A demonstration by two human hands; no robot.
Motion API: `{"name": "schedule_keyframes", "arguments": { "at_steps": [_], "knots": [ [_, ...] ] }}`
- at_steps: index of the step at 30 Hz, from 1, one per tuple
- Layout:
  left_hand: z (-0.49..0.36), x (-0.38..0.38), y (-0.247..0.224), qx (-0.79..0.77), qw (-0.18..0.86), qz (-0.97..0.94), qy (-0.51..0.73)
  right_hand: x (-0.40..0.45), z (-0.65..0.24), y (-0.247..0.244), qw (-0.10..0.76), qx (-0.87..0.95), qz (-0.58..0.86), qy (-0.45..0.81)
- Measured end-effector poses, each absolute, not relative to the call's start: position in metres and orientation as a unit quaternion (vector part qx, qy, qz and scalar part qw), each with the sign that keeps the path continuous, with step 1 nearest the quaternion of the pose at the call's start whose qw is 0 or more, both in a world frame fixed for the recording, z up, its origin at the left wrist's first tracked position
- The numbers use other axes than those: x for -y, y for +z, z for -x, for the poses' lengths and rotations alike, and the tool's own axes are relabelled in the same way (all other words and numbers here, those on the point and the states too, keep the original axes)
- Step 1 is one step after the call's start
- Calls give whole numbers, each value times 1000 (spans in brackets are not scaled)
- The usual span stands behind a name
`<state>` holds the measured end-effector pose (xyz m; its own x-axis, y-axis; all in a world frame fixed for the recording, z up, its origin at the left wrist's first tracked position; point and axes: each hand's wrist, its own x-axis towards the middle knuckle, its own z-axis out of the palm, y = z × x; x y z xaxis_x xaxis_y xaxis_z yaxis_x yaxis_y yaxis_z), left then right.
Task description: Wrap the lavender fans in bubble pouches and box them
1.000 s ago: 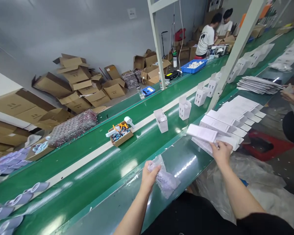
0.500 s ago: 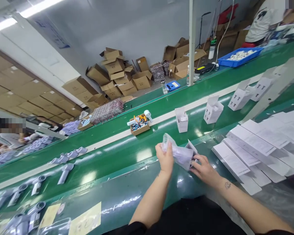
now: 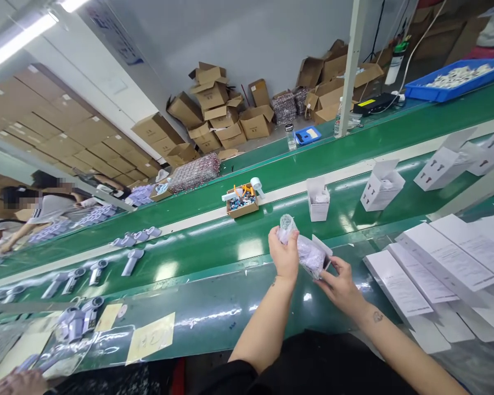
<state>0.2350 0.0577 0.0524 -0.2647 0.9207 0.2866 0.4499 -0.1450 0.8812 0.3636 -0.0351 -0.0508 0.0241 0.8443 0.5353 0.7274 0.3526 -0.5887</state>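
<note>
"What's just changed, right at the hands?"
"The clear, crinkled plastic bag (image 3: pixel 308 255) with something pale lilac inside is at the mouth of the small white card box (image 3: pixel 321 245). The left hand (image 3: pixel 286 255) has its grip closed around the bag's upper end. The right hand (image 3: pixel 341 288) has its grip, thumb and fingers nearly together, on the box's near edge."
"Is the bag inside?"
"I can't tell how far; it covers most of the box. Its lower end seems at or just within the opening, so the two things now meet, both held just above the smooth dark-green worktop (image 3: pixel 214 323)."
"And against the earlier frames?"
"A second ago the bag hung apart from any box, and the right hand was at the overlapping row of flat-lying white cartons (image 3: pixel 399 282). Half a second ago bag and box were already together; now less of the bag shows. The view has swung left too."
"What does that bring in, farther out?"
"More grey-lilac, hairdryer-shaped devices (image 3: pixel 132 261) on the glossy green belt (image 3: pixel 201 236). Beyond the hands, the white, flap-topped box (image 3: pixel 319 206) stands upright, near the shallow brown tray of small parts (image 3: pixel 245 213). Brown cardboard cartons (image 3: pixel 255 123) pile up by the far wall."
</note>
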Motion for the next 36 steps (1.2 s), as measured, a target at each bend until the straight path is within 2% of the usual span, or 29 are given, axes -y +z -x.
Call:
{"name": "schedule_keyframes", "arguments": {
  "at_steps": [4,7,10,16,19,22,24,28,33,36],
  "knots": [
    [-227,-30,42,-545,54,-736,398,32,-362,-54,462,675,565,110],
    [-234,-11,38,-488,3,-833,262,29,-366,-63,445,702,543,121],
    [-246,-10,47,-453,20,-877,162,25,-369,-74,455,692,552,102],
    [-241,-12,79,-426,137,-890,86,22,-376,-75,462,673,560,144],
    [-228,-14,71,-374,218,-894,113,24,-381,-67,458,644,585,182],
    [-217,-32,49,-423,291,-837,190,22,-382,-58,458,574,642,220],
    [-213,-47,35,-423,319,-827,187,19,-380,-52,471,562,639,231],
    [-212,-64,24,-347,308,-877,124,12,-374,-40,461,563,647,227],
    [-208,-67,35,-284,264,-921,18,2,-372,-21,380,511,738,223],
    [-200,-68,37,-310,243,-919,-9,0,-371,-16,336,491,769,233]
  ]
}}
